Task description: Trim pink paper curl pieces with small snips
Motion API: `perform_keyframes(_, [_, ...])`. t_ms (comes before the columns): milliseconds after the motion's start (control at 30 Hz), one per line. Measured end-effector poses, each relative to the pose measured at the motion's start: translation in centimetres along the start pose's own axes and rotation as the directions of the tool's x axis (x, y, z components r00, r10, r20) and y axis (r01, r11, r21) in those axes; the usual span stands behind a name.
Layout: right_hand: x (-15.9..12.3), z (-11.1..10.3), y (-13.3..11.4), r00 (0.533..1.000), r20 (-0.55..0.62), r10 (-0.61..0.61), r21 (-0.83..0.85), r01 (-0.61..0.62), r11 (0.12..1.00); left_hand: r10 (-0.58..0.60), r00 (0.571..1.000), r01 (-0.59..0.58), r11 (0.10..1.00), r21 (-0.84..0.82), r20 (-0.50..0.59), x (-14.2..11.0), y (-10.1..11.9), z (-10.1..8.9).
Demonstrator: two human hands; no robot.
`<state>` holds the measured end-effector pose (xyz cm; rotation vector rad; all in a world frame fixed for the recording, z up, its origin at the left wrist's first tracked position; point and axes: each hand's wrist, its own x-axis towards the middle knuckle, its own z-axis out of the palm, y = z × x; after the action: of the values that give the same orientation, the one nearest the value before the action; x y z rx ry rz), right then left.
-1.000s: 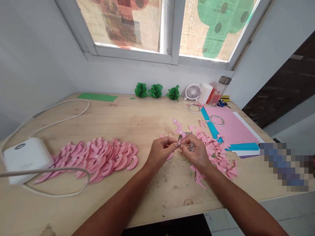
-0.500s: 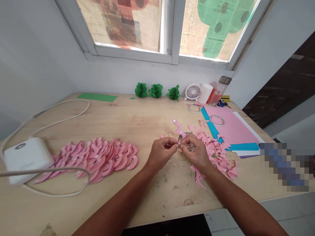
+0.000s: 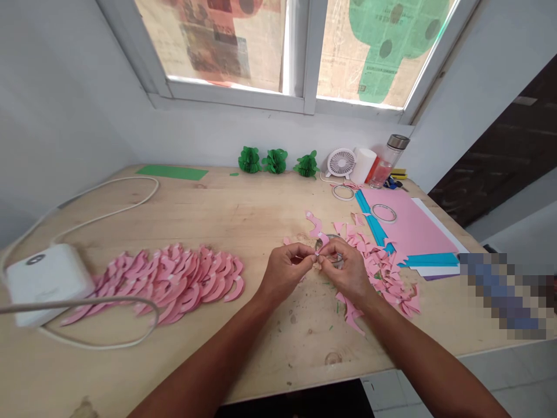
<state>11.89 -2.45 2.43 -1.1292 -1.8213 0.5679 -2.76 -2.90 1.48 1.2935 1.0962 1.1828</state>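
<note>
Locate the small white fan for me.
In the head view, the fan stands at the back of the table, right of centre, between a green paper shape and a white cylinder.

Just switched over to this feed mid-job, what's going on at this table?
The person's left hand and right hand meet over the table, fingertips pinching a wavy pink paper strip whose far end sticks out beyond them. The exact spot they grip is mostly hidden by the fingers. To the left lies a pile of curved pink pieces; pink scraps are scattered by the right hand. Three green paper ornaments stand along the wall.
</note>
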Motion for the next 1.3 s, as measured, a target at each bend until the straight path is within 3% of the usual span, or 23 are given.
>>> perform_keyframes(433, [0.05, -0.02, 0.18, 1.000, 0.011, -0.025, 0.000, 0.025, 1.000, -0.069, 0.998, 0.068, 0.994, -0.083, -0.013, 0.10, 0.24, 0.08])
perform_keyframes(867, [-0.05, 0.07, -0.25, 0.998, -0.060, -0.034, 0.005, 0.035, 0.999, -0.041, 0.998, 0.038, 0.998, -0.054, -0.050, 0.10, 0.44, 0.10])
perform_keyframes(1133, [-0.11, -0.43, -0.34, 0.985, -0.132, 0.110, 0.039, -0.106, 0.994, -0.071, 0.996, 0.066, 0.995, -0.077, -0.059, 0.20, 0.69, 0.07])
perform_keyframes(1300, [0.12, -0.08, 0.13, 0.961, -0.090, 0.261, 0.261, -0.230, 0.938, -0.088, 0.995, 0.081, 0.990, -0.111, -0.053, 0.17, 0.80, 0.13])
